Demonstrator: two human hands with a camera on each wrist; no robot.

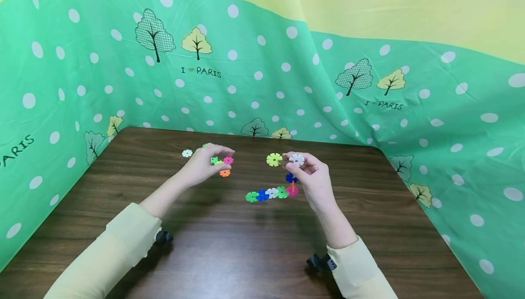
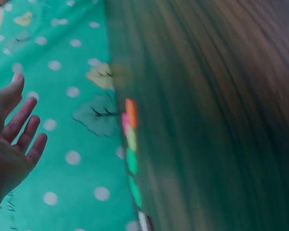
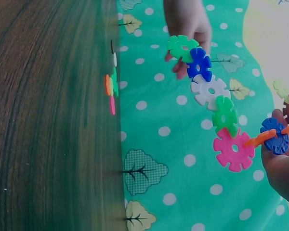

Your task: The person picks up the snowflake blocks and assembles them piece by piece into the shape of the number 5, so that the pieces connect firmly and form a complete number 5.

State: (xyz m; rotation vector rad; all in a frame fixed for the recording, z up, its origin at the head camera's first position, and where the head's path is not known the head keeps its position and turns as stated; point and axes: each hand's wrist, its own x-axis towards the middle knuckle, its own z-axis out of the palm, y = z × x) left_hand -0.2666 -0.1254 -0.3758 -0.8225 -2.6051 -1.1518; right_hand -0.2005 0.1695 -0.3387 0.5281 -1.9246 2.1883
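Observation:
My right hand (image 1: pixel 312 176) holds up a chain of notched plastic snowflake discs, pinching it near a white disc (image 1: pixel 296 160). A yellow disc (image 1: pixel 274 159) sticks out at one end of the chain. From the hand hang a blue disc (image 3: pixel 275 136), an orange disc (image 3: pixel 260 139) and a pink disc (image 3: pixel 233 149), then green, white and blue ones, down to a green end disc (image 3: pixel 182 48). My left hand (image 1: pixel 203 164) hovers with fingers apart and nothing between them, as the left wrist view (image 2: pixel 14 130) also shows. Behind it lie loose discs, among them an orange disc (image 1: pixel 224 173) and a pink disc (image 1: pixel 228 160).
A loose white disc (image 1: pixel 187 153) lies on the dark wooden table (image 1: pixel 229 253), left of the left hand. A green and yellow printed cloth (image 1: pixel 254 62) hangs behind the table and along its sides. Dark wrist cameras (image 1: pixel 321 263) sit at the sleeves.

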